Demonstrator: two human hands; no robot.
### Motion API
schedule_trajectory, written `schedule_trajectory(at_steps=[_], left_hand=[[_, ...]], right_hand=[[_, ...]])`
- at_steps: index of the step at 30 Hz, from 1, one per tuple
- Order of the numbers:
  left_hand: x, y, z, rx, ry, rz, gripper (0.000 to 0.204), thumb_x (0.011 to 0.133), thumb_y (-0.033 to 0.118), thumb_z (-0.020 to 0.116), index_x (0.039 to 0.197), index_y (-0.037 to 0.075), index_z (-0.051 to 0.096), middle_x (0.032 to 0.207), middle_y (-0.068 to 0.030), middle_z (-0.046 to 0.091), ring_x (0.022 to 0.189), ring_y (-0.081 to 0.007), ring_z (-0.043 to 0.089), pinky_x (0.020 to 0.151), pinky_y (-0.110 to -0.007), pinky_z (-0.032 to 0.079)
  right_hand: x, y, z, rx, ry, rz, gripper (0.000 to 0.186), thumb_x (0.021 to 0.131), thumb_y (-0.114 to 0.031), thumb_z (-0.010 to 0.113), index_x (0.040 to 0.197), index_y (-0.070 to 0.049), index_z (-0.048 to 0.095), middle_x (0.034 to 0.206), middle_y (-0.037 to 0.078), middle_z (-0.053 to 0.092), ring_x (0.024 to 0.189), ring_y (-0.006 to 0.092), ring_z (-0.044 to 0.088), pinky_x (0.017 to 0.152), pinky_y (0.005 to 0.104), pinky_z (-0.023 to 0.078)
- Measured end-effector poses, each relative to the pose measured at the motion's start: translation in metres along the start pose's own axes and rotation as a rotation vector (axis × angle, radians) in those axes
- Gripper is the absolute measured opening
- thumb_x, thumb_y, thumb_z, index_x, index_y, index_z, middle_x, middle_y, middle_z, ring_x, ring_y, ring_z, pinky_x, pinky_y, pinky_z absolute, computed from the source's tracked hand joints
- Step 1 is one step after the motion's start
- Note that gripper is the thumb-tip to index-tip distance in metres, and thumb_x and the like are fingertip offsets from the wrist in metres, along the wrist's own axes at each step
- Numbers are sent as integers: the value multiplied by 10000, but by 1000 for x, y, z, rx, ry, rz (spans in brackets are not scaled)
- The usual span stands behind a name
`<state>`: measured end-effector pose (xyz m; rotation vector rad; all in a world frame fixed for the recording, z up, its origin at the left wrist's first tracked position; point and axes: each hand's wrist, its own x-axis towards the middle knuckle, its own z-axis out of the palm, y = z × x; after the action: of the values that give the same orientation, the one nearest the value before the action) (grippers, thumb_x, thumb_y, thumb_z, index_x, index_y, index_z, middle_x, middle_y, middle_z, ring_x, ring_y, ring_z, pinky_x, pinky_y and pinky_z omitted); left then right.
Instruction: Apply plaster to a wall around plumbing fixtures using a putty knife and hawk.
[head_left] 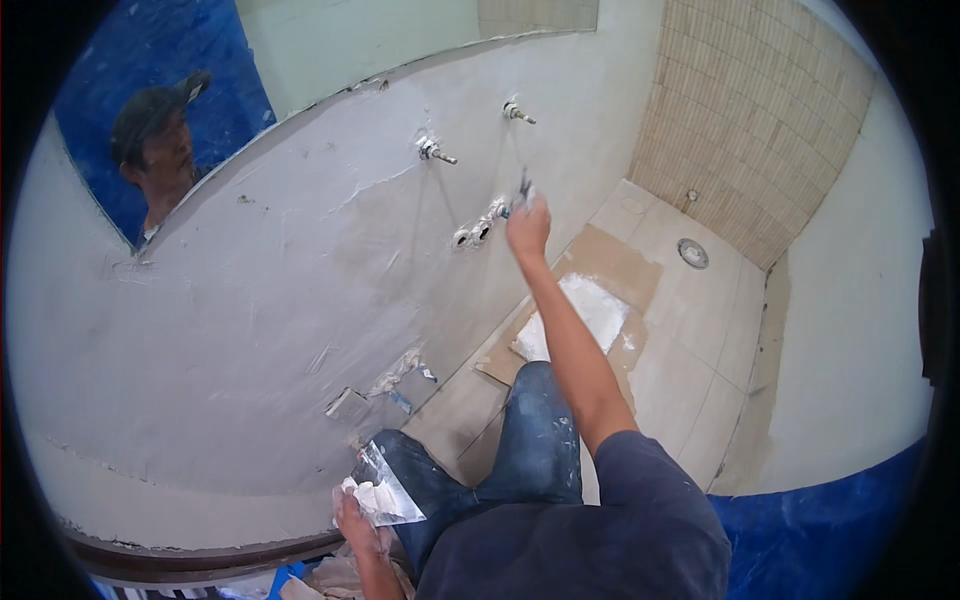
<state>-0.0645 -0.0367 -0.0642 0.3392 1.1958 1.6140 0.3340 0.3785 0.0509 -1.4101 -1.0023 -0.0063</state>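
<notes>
My right hand (pixel 529 228) is raised to the plastered wall (pixel 290 290), closed around a small putty knife (pixel 525 187) whose blade is blurred. It is beside a cluster of round pipe openings (pixel 473 236) rimmed with white plaster. Above these, two threaded pipe stubs (pixel 437 153) stick out of the wall. Low at the left, my left hand (pixel 362 525) grips a flat plastering blade (pixel 396 500). A heap of white plaster (pixel 372 497) lies on the blade, over my left thigh.
Cardboard (pixel 610 262) covers part of the tiled floor (pixel 680 350), with a plaster-smeared white sheet (pixel 580 315) on it. Beyond is a round floor drain (pixel 692 253). Two cut-outs (pixel 348 405) show low in the wall. Blue sheeting (pixel 820 540) hangs at the lower right.
</notes>
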Motion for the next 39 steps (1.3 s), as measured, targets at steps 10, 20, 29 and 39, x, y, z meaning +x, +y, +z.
schedule_trajectory(at_steps=[10, 20, 29, 39], left_hand=[[-1, -9, -20, -21, 124, 38, 559, 1029, 156, 522, 1531, -38, 372, 1389, -172, 565, 1200, -282, 628, 988, -416, 542], [-8, -2, -9, -13, 181, 25, 378, 1033, 147, 504, 1385, 9, 503, 1200, -107, 653, 1062, -239, 679, 926, -405, 571], [-14, 9, 20, -92, 108, 30, 297, 1027, 118, 486, 1307, 38, 544, 1163, -103, 658, 1027, -239, 686, 897, -411, 583], [-14, 9, 14, -120, 105, 64, 231, 1028, 130, 495, 1230, 37, 561, 1097, -90, 659, 963, -223, 691, 838, -393, 592]], right_hand=[[67, 5, 27, 8, -73, 46, 413, 907, -120, 554, 1299, -23, 636, 1243, 275, 655, 1177, 471, 600, 1015, 516, 470], [-64, -75, 30, -80, -131, -371, 348, 901, -67, 576, 1232, 17, 642, 1249, 252, 603, 1108, 461, 580, 985, 524, 468], [47, -23, -21, 498, -343, 658, 218, 969, -138, 517, 1098, 12, 607, 985, 187, 670, 829, 294, 696, 704, 433, 620], [70, -7, 3, 587, -507, 887, 199, 989, -127, 468, 1117, -13, 569, 1048, 183, 656, 898, 302, 693, 738, 428, 657]])
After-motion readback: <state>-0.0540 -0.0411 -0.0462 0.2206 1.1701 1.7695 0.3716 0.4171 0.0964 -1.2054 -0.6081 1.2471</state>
